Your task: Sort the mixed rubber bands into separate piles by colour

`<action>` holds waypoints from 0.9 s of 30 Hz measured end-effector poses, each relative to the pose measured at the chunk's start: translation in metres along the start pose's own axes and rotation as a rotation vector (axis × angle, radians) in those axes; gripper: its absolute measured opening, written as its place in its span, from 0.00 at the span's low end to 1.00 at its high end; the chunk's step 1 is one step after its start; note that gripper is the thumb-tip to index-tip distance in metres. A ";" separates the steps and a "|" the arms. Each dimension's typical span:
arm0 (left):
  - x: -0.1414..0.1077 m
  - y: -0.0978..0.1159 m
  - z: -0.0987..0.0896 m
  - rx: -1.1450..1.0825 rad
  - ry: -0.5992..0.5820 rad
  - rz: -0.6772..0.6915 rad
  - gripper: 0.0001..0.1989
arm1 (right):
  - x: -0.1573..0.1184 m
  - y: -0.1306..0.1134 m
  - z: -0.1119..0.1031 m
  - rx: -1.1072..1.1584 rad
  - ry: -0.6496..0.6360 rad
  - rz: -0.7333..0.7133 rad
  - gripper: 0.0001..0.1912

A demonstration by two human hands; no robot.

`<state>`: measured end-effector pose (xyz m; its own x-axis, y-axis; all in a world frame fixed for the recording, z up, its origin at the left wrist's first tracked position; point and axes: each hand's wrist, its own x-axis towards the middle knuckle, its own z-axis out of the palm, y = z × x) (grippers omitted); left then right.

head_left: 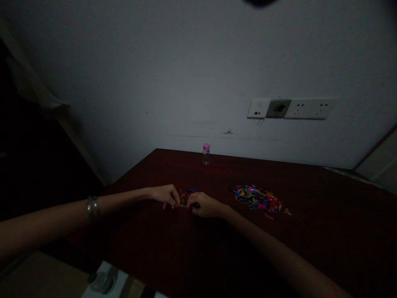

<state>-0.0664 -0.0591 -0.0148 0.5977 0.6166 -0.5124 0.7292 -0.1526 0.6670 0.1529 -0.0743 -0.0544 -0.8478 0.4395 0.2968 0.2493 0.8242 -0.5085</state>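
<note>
On the dark reddish-brown table, my left hand (pixel 167 195) and my right hand (pixel 204 205) face each other with a narrow gap between their fingertips. Both have their fingers curled into a pinch. A small group of thin coloured pieces (pixel 187 192) in red, blue and pink lies just behind and between them. One thin yellow piece (pixel 182 205) shows in the gap, close to both sets of fingertips. Whether either hand grips it is too dark and small to tell. To the right of my right hand lies a larger loose pile of small, thin, multicoloured pieces (pixel 256 198), their kind unclear.
A small clear bottle with a pink cap (pixel 206 154) stands near the table's back edge. Behind it rises a pale wall (pixel 186 82) with sockets and switches (pixel 310 109). At the lower left, a clear container with a green lid (pixel 102 282) sits on a white surface.
</note>
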 end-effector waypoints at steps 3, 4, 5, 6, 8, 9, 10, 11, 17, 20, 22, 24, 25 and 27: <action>0.003 0.004 -0.004 -0.049 0.045 0.042 0.13 | 0.004 0.007 0.001 0.018 0.057 0.021 0.14; 0.003 0.005 -0.006 -0.054 0.072 0.042 0.13 | 0.005 0.010 0.000 0.032 0.079 0.050 0.15; 0.003 0.004 -0.009 -0.053 0.109 0.033 0.13 | 0.005 0.013 -0.002 0.045 0.108 0.096 0.15; 0.003 0.003 -0.012 -0.046 0.158 0.014 0.13 | 0.005 0.017 -0.004 0.053 0.146 0.153 0.15; 0.005 -0.002 -0.019 -0.025 0.278 -0.040 0.13 | 0.004 0.025 -0.008 0.051 0.242 0.271 0.15; 0.007 -0.005 -0.024 -0.014 0.335 -0.067 0.13 | 0.004 0.029 -0.010 0.044 0.289 0.326 0.15; 0.009 -0.009 -0.027 -0.005 0.382 -0.091 0.14 | 0.004 0.032 -0.013 0.039 0.326 0.379 0.15; 0.013 -0.013 -0.031 0.003 0.416 -0.110 0.15 | 0.005 0.036 -0.014 0.041 0.341 0.430 0.15; 0.042 -0.019 -0.038 0.028 0.479 -0.166 0.19 | 0.018 0.043 -0.015 0.115 0.279 0.613 0.18; 0.052 -0.013 -0.033 0.024 0.435 -0.132 0.19 | 0.026 0.040 -0.009 0.151 0.262 0.595 0.18; 0.054 -0.009 -0.029 0.005 0.365 -0.103 0.18 | 0.030 0.037 -0.003 0.188 0.234 0.559 0.18; 0.052 -0.006 -0.025 -0.012 0.289 -0.081 0.17 | 0.032 0.034 0.001 0.218 0.202 0.524 0.18; 0.050 -0.004 -0.025 -0.011 0.268 -0.072 0.17 | 0.031 0.033 0.002 0.228 0.188 0.512 0.18; 0.043 -0.002 -0.026 0.016 0.270 -0.054 0.17 | 0.030 0.031 0.003 0.225 0.173 0.493 0.18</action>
<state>-0.0512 -0.0123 -0.0239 0.4491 0.8072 -0.3831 0.7640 -0.1247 0.6330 0.1340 -0.0369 -0.0635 -0.5628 0.8206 0.0989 0.4742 0.4186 -0.7746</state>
